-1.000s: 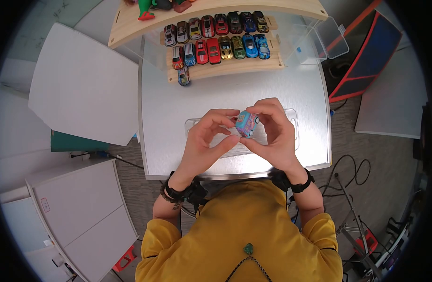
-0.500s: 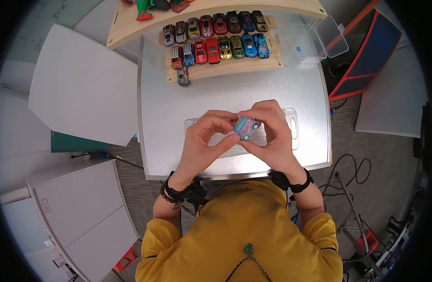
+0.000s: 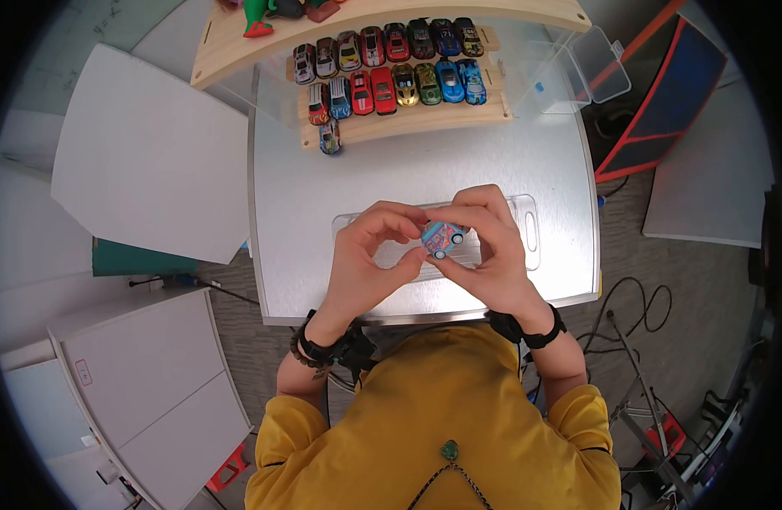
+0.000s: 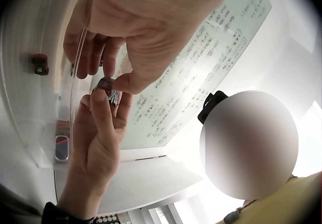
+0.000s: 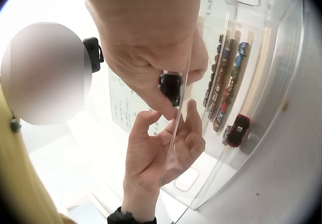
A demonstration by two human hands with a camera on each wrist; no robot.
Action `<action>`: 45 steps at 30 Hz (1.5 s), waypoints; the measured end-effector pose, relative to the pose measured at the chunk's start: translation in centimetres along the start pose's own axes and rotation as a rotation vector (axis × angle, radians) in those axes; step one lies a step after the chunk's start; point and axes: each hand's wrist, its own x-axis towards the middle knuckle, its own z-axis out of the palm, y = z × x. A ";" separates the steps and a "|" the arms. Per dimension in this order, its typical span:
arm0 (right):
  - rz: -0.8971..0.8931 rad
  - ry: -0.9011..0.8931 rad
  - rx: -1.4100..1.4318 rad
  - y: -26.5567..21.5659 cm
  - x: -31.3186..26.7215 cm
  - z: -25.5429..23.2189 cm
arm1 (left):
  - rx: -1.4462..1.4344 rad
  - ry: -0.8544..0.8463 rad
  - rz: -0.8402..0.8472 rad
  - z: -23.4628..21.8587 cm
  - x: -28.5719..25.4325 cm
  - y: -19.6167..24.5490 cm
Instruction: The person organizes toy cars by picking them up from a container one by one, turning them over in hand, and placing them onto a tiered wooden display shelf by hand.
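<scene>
A small blue and pink toy car [image 3: 443, 240] is held up between both hands, its printed side and two wheels facing the head camera. My right hand [image 3: 493, 242] pinches it between thumb and bent fingers. From the other side, my left hand [image 3: 365, 255] has thumb and fingertips at its left end. The right wrist view shows the car's dark underside [image 5: 171, 88]. Below the hands lies a clear plastic tray [image 3: 531, 229], partly hidden by them. A red and black toy car [image 5: 238, 131] appears beyond the tray's clear wall in the right wrist view.
At the table's back, a wooden rack [image 3: 425, 127] carries two rows of toy cars, with one more car [image 3: 329, 137] at its front left. A wooden shelf [image 3: 391, 34] arches above. An open clear box [image 3: 569, 81] stands at the back right.
The toy car has been turned in the fingers, so its printed side and wheels show more. Both hands have shifted slightly, the right one left and toward the body.
</scene>
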 end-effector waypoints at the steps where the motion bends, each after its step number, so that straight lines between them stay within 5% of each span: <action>1: -0.005 0.000 -0.003 0.1 0.0 0.0 | 0.008 0.001 -0.004 0.0 0.0 0.0; 45: -0.046 -0.038 -0.046 -0.2 0.0 -0.1 | 0.022 -0.022 -0.043 -0.2 -0.1 -0.1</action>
